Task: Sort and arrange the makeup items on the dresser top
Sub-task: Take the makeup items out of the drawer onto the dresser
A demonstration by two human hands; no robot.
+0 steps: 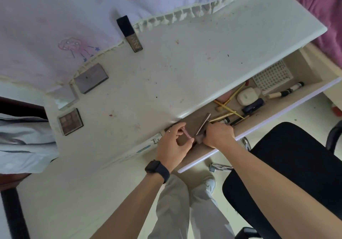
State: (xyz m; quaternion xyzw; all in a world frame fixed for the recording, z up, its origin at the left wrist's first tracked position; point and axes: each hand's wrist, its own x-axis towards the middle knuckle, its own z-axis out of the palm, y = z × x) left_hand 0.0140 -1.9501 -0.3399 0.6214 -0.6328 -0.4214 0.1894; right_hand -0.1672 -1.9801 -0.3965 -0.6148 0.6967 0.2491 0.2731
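On the white dresser top (185, 68) lie a foundation bottle with a black cap (129, 33), a grey compact (91, 77), a small mirror (64, 95) and an eyeshadow palette (70, 121). The drawer (259, 116) under the front edge is pulled out and holds brushes, pencils, tubes and a white case (247, 95). My left hand (173, 146) pinches a small pink tube (186, 134) over the drawer's near end. My right hand (218, 134) reaches into the drawer, fingers closed around a slim metallic stick (203, 124) and a dark item that is mostly hidden.
A lilac printed cloth with a fringe (64, 26) covers the back left of the dresser. A white lattice basket (273, 76) sits at the drawer's far end. A black office chair (288, 174) stands right of my legs. Folded pale fabric (22, 142) lies at the left edge.
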